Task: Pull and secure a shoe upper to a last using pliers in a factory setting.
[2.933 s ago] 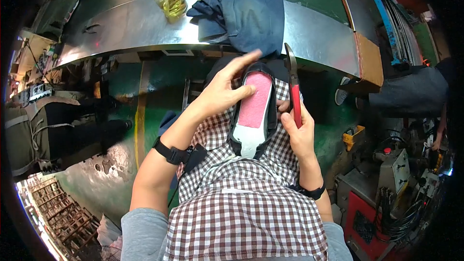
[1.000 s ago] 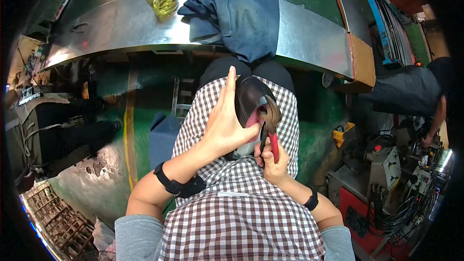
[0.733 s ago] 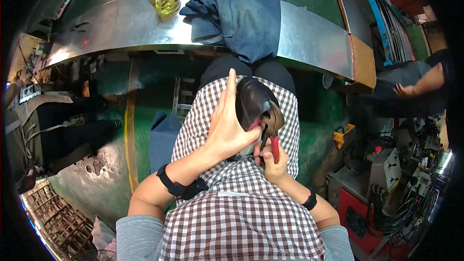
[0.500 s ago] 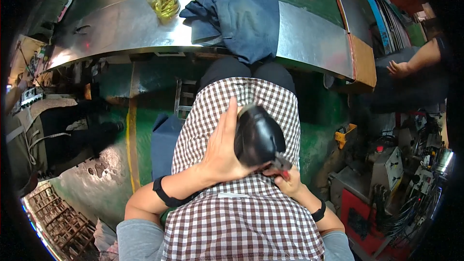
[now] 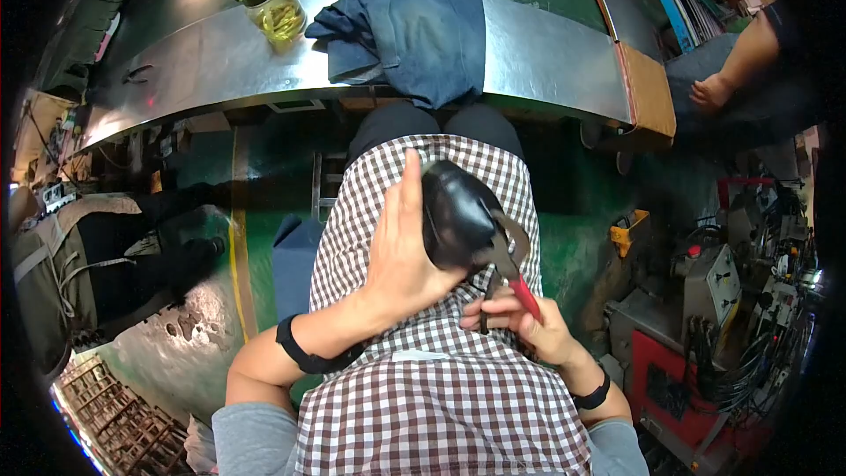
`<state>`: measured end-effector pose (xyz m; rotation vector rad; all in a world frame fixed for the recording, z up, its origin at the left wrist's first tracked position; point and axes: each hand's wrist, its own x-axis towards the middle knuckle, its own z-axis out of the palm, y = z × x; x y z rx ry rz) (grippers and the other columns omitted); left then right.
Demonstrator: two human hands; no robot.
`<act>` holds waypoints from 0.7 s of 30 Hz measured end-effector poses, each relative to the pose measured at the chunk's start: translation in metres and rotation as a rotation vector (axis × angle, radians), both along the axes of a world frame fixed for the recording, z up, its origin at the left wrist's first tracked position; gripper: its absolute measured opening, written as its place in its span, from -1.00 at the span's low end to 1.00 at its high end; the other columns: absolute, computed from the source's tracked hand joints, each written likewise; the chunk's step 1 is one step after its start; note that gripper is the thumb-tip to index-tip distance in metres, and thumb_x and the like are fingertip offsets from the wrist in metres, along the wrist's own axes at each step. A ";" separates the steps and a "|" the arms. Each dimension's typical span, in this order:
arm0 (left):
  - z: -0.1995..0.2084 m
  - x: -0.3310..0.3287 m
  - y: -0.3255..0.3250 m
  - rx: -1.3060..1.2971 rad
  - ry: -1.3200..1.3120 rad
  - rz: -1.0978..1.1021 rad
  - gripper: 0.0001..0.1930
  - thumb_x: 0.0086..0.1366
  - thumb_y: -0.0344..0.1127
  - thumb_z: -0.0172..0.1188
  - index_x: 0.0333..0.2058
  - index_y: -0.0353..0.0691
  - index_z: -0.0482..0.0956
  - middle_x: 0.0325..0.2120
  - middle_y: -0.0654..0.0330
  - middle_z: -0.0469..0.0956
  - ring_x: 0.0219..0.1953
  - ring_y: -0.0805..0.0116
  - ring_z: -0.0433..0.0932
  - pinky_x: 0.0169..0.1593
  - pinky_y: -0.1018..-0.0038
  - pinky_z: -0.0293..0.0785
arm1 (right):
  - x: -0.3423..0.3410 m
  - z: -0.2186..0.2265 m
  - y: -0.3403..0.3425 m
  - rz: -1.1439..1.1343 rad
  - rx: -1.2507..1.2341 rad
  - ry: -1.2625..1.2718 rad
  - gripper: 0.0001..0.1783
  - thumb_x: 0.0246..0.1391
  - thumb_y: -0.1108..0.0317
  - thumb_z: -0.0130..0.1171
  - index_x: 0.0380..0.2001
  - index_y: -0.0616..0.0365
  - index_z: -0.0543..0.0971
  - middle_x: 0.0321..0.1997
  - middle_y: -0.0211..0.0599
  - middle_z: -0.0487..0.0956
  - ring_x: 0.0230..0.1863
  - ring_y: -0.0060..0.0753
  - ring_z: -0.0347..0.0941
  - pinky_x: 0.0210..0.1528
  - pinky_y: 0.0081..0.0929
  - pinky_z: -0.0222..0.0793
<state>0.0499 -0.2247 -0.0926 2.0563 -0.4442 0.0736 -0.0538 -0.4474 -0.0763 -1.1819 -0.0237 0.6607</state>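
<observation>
A glossy black leather shoe (image 5: 456,216) is held above my lap, with its near end toward me. My left hand (image 5: 401,251) grips it along its left side, fingers stretched upward and thumb underneath. In my right hand (image 5: 531,322) is a pair of pincers (image 5: 507,260) with a red handle; its metal jaws are against the shoe's right near edge. Whether the jaws clamp the leather or only touch it, I cannot tell. Beneath both hands lies my brown-and-white checked apron (image 5: 441,405).
Ahead is a metal-edged workbench (image 5: 546,57) with a folded blue cloth (image 5: 427,35) and a green-lidded bottle (image 5: 273,9). Machinery (image 5: 696,300) stands at right, a wire rack (image 5: 115,405) at lower left. Another person's arm (image 5: 745,57) is at far right; a person (image 5: 97,256) is at left.
My right hand has moved slightly down and to the right, and the pincers now show more fully. The shoe has shifted and turned a little. The other person's hand at right has moved slightly.
</observation>
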 end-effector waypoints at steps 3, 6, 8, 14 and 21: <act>-0.007 0.018 0.003 -0.099 0.101 0.044 0.30 -0.18 -0.38 0.46 0.44 -0.35 -0.29 -0.01 -0.14 0.35 0.01 -0.11 0.44 0.08 0.19 0.43 | 0.021 0.005 0.009 -0.043 0.102 0.131 -0.32 0.39 -0.06 -0.08 0.15 0.47 0.35 0.12 0.16 0.50 0.16 0.01 0.52 0.22 -0.08 0.47; -0.016 0.030 0.011 -0.193 0.267 0.041 0.30 -0.16 -0.38 0.43 0.45 -0.32 -0.32 0.04 -0.14 0.37 0.06 -0.07 0.47 0.13 0.22 0.43 | 0.043 0.005 0.018 -0.030 0.020 0.128 -0.34 0.40 -0.01 -0.07 0.23 0.43 0.31 0.17 0.08 0.49 0.17 -0.07 0.52 0.22 -0.18 0.45; -0.018 0.036 0.015 -0.220 0.272 0.023 0.29 -0.13 -0.32 0.44 0.45 -0.32 -0.32 0.11 -0.18 0.36 0.13 -0.05 0.46 0.21 0.26 0.40 | 0.050 0.016 0.021 -0.034 -0.051 0.096 -0.36 0.40 0.02 -0.04 0.26 0.39 0.33 0.21 -0.04 0.49 0.19 -0.14 0.50 0.24 -0.25 0.41; -0.024 0.039 0.014 -0.135 0.264 0.015 0.26 -0.09 -0.23 0.46 0.44 -0.33 -0.27 0.25 -0.29 0.25 0.27 -0.16 0.36 0.29 0.23 0.33 | 0.055 0.042 0.011 -0.045 -0.196 0.119 -0.43 0.41 0.08 -0.02 0.23 0.36 0.41 0.15 -0.14 0.55 0.13 -0.33 0.53 0.13 -0.51 0.38; -0.022 0.039 0.011 -0.166 0.273 0.024 0.27 -0.10 -0.22 0.48 0.45 -0.30 -0.26 0.24 -0.29 0.25 0.25 -0.15 0.37 0.28 0.22 0.34 | 0.047 0.021 0.028 -0.158 -0.156 0.100 -0.51 0.41 0.10 -0.01 0.13 0.33 0.47 -0.12 -0.25 0.57 -0.11 -0.53 0.54 -0.10 -0.58 0.45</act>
